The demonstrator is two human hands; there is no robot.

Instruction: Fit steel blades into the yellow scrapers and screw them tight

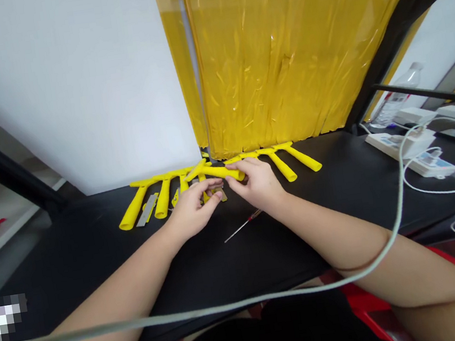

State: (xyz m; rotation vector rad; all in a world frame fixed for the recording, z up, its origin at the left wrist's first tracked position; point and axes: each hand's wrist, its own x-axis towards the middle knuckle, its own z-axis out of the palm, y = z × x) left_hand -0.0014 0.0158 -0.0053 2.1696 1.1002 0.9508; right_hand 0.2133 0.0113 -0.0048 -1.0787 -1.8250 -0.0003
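My right hand has its thumb and fingers closed around the wide end of a yellow T-shaped plastic handle, raised slightly over the table. Beside it, my left hand is loosely curled, thumb and fingertips a little apart, with nothing visible between them. More yellow T-shaped handles lie along the back, such as one at far left and one at far right. A flat metal blade rests between two of the left ones. A screwdriver lies below my right hand, its grip partly hidden by it.
The black tabletop meets a white panel and a yellow plastic curtain. At right are white power strips and a clear bottle. A pale cable crosses in front of both forearms.
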